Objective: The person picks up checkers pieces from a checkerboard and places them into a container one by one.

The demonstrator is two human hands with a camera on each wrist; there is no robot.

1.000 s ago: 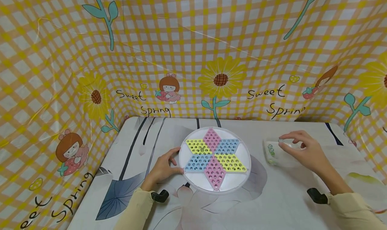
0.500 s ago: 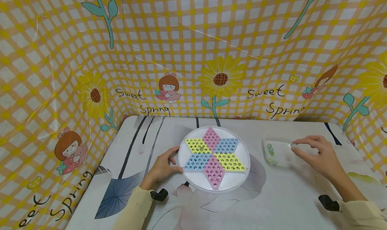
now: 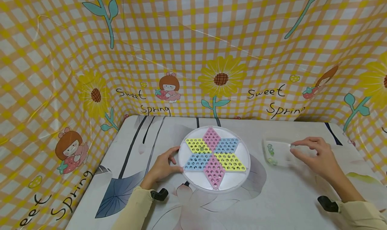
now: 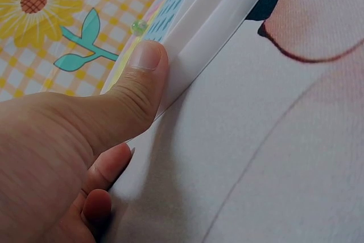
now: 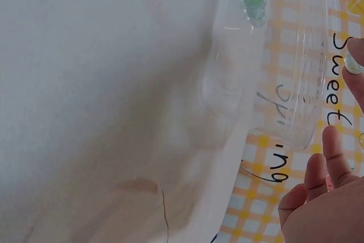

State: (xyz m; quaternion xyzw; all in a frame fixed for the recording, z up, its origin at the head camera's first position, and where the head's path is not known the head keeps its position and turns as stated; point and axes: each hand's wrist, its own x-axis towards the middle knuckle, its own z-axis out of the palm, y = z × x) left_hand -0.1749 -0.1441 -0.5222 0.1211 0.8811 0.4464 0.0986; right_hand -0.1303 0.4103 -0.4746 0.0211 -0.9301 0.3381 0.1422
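Observation:
A round white Chinese checkers board (image 3: pixel 196 183) with a pink, yellow and blue star of holes lies on the table. My left hand (image 3: pixel 163 166) holds its left rim; in the left wrist view the thumb (image 4: pixel 147 61) presses the board's side wall. One green marble (image 3: pixel 202 149) sits in the upper-left yellow section. To the right, my right hand (image 3: pixel 317 156) pinches a pale clear marble (image 5: pixel 352 64) between thumb and index finger, above the right side of a clear plastic tray (image 3: pixel 264 149). Several green marbles (image 3: pixel 271 152) lie along the tray's left side.
The table (image 3: pixel 242 210) wears a white cloth printed with flowers and leaves. A yellow checked curtain (image 3: pixel 187 48) closes off the back and sides. Dark wrist devices (image 3: pixel 159 195) sit at both cuffs.
My right hand has moved right across the tray with the marble pinched, then stayed almost still over the last half second. The left hand and board keep their places.

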